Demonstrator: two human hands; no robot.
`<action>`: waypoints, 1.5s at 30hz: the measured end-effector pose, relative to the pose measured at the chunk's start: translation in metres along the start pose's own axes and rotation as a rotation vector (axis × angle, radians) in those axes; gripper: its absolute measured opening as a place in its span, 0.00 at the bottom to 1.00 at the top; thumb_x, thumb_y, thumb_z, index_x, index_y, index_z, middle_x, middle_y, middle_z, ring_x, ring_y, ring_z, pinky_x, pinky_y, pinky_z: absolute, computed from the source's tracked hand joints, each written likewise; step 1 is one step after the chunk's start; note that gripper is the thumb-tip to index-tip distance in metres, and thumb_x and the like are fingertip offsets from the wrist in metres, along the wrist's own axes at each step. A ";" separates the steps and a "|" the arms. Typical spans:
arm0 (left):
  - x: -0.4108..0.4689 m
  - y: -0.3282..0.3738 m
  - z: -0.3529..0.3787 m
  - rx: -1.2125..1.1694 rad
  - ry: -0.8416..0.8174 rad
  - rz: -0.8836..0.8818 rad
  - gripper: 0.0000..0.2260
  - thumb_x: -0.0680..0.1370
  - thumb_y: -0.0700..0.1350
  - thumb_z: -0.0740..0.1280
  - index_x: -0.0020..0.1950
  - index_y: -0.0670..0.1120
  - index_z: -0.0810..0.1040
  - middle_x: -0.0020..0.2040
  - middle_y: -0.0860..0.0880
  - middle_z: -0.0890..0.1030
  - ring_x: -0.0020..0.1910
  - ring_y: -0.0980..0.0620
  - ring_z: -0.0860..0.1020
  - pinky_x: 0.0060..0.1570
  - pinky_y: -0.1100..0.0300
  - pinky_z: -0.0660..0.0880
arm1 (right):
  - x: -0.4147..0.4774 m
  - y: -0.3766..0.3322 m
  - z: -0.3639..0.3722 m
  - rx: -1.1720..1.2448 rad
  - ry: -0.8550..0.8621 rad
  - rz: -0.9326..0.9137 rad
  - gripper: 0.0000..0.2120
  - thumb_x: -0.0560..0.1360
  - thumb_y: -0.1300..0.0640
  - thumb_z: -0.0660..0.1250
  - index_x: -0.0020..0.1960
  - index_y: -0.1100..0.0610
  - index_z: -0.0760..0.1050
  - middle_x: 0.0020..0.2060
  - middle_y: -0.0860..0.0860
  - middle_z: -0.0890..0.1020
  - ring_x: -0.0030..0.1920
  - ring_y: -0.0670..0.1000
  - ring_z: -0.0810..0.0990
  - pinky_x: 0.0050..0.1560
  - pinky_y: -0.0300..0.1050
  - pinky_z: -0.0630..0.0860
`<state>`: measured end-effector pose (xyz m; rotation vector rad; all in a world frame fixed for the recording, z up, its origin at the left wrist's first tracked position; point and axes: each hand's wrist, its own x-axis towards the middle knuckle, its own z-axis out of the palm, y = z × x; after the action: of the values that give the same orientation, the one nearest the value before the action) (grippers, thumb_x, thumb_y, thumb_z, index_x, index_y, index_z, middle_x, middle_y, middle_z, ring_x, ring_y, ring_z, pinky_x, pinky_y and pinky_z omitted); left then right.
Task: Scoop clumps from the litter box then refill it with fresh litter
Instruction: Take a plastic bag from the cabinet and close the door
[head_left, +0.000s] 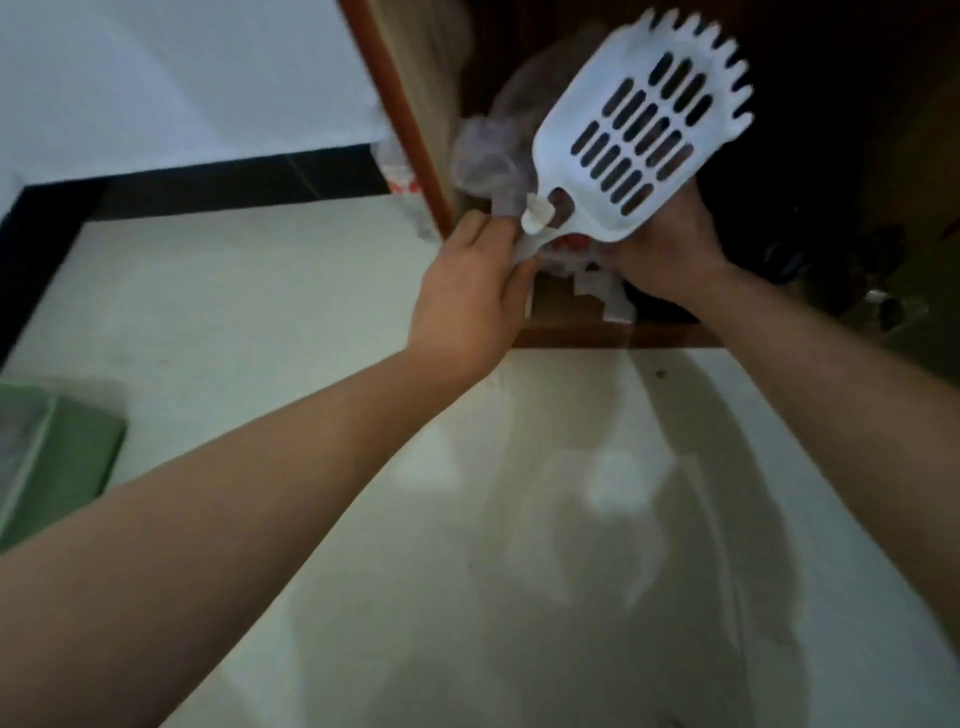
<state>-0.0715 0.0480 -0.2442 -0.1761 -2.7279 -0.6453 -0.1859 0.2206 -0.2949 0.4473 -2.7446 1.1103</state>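
A green litter box (57, 457), smooth-walled plastic, is cut off by the left edge, and its contents blur to grey. It sits on a pale, glossy floor (249, 322), well apart from the hands. The left hand (475, 296) is curled, thumb and fingers pinching a thin, crumpled, grey translucent plastic bag (485, 156); whether it also touches the scoop's handle is hard to tell. The scoop (644, 130) is white rigid plastic, slotted, with a toothed far edge, held up before a red-brown wooden frame (415, 130). Below it lies more crumpled plastic with red print (571, 242), unreadable. The right hand (670, 249) grips the scoop's lower corner, fingertips hidden. The space behind it is too dark to make out.
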 end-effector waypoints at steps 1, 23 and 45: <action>-0.013 -0.002 -0.010 0.001 -0.020 -0.018 0.15 0.81 0.48 0.62 0.66 0.45 0.74 0.58 0.45 0.77 0.54 0.49 0.77 0.53 0.59 0.75 | -0.011 -0.011 0.006 -0.097 -0.113 -0.079 0.36 0.70 0.28 0.62 0.64 0.56 0.73 0.61 0.54 0.78 0.64 0.54 0.75 0.66 0.52 0.72; -0.299 -0.191 -0.193 0.118 0.181 -0.626 0.08 0.77 0.49 0.67 0.44 0.46 0.72 0.41 0.49 0.72 0.39 0.51 0.68 0.38 0.59 0.60 | -0.166 -0.332 0.168 -0.175 -0.477 -0.174 0.08 0.78 0.52 0.64 0.51 0.56 0.75 0.53 0.58 0.81 0.53 0.59 0.78 0.44 0.43 0.68; -0.389 -0.220 -0.177 0.244 -0.113 -0.909 0.15 0.81 0.53 0.57 0.57 0.44 0.74 0.55 0.43 0.76 0.50 0.41 0.78 0.48 0.51 0.74 | -0.257 -0.299 0.216 -0.496 -1.073 -0.212 0.29 0.80 0.56 0.57 0.79 0.53 0.55 0.74 0.58 0.64 0.72 0.60 0.67 0.70 0.52 0.67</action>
<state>0.3014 -0.2448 -0.3205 1.1642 -2.8677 -0.4958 0.1496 -0.0777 -0.3167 1.5489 -3.4832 0.0372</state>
